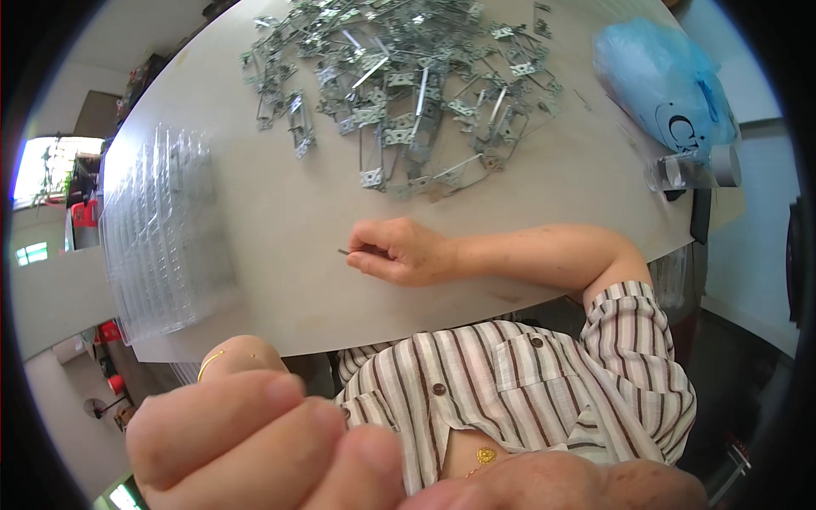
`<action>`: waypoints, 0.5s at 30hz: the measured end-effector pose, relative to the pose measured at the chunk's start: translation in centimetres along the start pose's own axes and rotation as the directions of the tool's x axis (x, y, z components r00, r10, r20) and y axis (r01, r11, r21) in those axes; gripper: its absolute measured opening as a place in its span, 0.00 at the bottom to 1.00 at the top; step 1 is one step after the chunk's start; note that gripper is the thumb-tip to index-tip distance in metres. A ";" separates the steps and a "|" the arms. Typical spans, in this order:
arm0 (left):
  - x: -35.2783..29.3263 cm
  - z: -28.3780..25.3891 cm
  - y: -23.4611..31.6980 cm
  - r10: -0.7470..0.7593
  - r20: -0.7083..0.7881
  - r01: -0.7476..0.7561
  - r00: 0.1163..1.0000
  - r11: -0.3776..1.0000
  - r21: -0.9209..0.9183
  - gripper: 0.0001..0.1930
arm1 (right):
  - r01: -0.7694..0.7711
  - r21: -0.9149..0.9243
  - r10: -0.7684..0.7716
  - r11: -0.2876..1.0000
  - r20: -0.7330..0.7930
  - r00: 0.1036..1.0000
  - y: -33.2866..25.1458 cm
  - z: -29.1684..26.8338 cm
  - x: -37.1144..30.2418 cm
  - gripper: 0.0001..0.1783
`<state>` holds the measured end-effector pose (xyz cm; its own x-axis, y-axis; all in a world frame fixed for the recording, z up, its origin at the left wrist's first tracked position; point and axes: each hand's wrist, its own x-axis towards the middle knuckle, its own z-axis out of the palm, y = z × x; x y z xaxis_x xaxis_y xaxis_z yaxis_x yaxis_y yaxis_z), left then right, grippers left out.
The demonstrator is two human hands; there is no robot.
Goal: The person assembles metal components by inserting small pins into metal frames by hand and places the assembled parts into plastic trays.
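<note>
My right hand point(404, 251) rests on the table near its front edge, its fingers closed around a thin dark rod point(342, 251). Only the rod's short tip shows; the rest is hidden in the fist. My left hand point(246, 433) is raised very close to the camera, large and blurred, with its fingers curled. Whatever it may hold is out of sight. Beyond my right hand lies a tangled heap of small metal brackets and rods point(399, 127), with several loose pieces along its near side.
Stacked clear plastic trays point(166, 238) stand on the table's left side. At the right are a blue plastic bag point(654, 76), tied at one end, and a clear bottle point(693, 170) lying on its side. The pale table point(289, 280) has a curved-looking edge.
</note>
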<state>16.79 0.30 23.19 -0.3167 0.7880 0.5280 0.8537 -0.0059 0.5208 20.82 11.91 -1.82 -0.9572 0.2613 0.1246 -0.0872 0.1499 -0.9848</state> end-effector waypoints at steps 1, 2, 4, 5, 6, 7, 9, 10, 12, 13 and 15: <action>1.5 -1.4 -2.6 0.403 0.199 -0.439 0.893 0.879 0.187 0.11 | -0.006 0.023 0.007 1.000 -0.026 1.000 0.3 -0.6 -0.3 0.09; 2.5 -3.9 -3.9 0.633 0.451 -0.776 0.629 0.548 0.312 0.10 | 0.017 0.067 -0.018 0.998 0.003 1.000 -0.1 0.3 0.2 0.09; 4.2 -3.2 -5.4 0.711 0.528 -0.881 0.463 0.431 0.193 0.07 | 0.012 0.119 -0.009 0.993 -0.027 1.000 0.5 0.4 0.5 0.09; 3.6 -1.3 -5.5 0.774 0.341 -0.833 0.533 0.411 0.370 0.07 | 0.024 0.173 -0.016 0.985 -0.045 0.999 0.6 0.3 0.5 0.09; 3.0 0.1 -5.6 0.823 0.139 -0.743 0.551 0.408 0.531 0.08 | 0.029 0.179 -0.021 0.983 -0.049 0.999 0.6 0.1 0.3 0.09; 2.5 -0.2 -6.3 0.834 0.120 -0.766 0.539 0.426 0.482 0.14 | 0.066 0.129 -0.059 0.989 -0.055 0.997 0.5 -0.2 0.2 0.09; 2.6 1.7 -7.7 0.775 0.019 -0.698 0.631 0.557 0.450 0.11 | 0.119 0.095 -0.114 0.988 -0.058 0.992 0.7 0.1 0.4 0.09; 2.7 2.4 -8.3 0.686 -0.086 -0.598 0.723 0.683 0.420 0.10 | 0.146 0.077 -0.145 0.986 -0.022 0.989 0.7 0.6 0.2 0.08; 3.0 3.3 -9.8 0.452 -0.287 -0.351 0.845 0.872 0.340 0.14 | 0.213 0.094 -0.218 0.972 0.048 0.975 0.4 1.8 0.1 0.08; 3.7 5.3 -12.0 0.308 -0.383 -0.235 0.871 0.946 0.225 0.18 | 0.299 -0.007 -0.298 0.954 0.055 0.953 1.4 1.2 -0.3 0.08; 5.6 7.0 -17.5 0.126 -0.349 -0.082 0.928 0.987 0.139 0.08 | 0.418 -0.076 -0.412 0.905 0.085 0.907 2.0 1.1 -0.7 0.09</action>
<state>3.02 9.18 12.34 -0.3304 0.5159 0.7904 0.9260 0.0154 0.3771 20.99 10.94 -4.00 -0.8560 0.0946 0.5083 -0.4579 0.3178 -0.8303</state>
